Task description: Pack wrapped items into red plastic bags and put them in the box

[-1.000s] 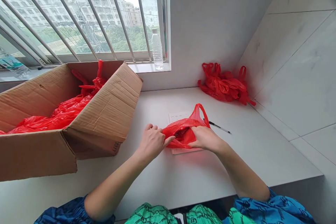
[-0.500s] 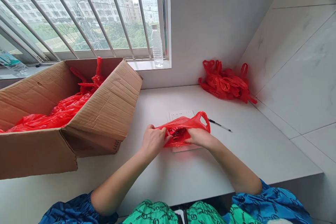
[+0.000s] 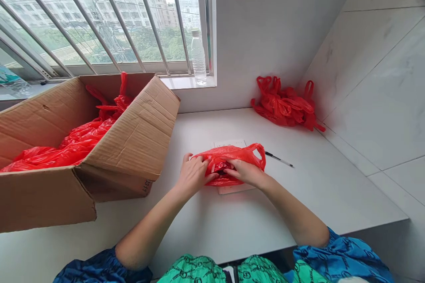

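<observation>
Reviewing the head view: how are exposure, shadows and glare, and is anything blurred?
Head view: the window is bright, its sky washed out; head view: a soft shadow falls on the white table below the left hand; head view: shiny highlights on the red plastic in the cardboard box; head view: a dark, blurred patch in the top right corner, source unclear.
</observation>
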Tool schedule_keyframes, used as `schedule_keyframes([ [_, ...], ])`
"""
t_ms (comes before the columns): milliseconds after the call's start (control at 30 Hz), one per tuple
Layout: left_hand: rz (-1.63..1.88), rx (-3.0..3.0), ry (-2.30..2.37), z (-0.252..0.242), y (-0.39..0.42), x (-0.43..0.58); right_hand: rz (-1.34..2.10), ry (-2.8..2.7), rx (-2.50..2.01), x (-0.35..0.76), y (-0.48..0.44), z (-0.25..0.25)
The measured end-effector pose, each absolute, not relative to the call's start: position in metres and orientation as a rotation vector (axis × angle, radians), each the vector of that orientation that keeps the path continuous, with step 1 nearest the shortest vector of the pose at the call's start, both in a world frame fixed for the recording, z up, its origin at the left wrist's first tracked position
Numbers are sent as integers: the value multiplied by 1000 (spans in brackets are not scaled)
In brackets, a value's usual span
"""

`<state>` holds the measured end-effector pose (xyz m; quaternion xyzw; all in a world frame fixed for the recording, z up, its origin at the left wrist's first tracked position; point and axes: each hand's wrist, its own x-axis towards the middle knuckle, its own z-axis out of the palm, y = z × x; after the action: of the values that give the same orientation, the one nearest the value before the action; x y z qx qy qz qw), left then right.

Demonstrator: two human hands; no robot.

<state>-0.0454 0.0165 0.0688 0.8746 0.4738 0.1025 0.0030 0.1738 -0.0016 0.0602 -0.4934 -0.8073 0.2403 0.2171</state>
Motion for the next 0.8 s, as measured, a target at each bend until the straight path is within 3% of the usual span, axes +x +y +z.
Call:
schedule_keyframes([
  [233, 200, 2761, 1467, 74, 13, -48, 509, -2091, -1495, 188, -2, 71],
  [533, 581, 2354, 1262, 92, 10, -33, 1196, -1831, -1099, 191, -8, 78],
  [800, 736, 2518, 1193, 91, 7, -33, 1221, -1788, -1103, 186, -12, 77],
])
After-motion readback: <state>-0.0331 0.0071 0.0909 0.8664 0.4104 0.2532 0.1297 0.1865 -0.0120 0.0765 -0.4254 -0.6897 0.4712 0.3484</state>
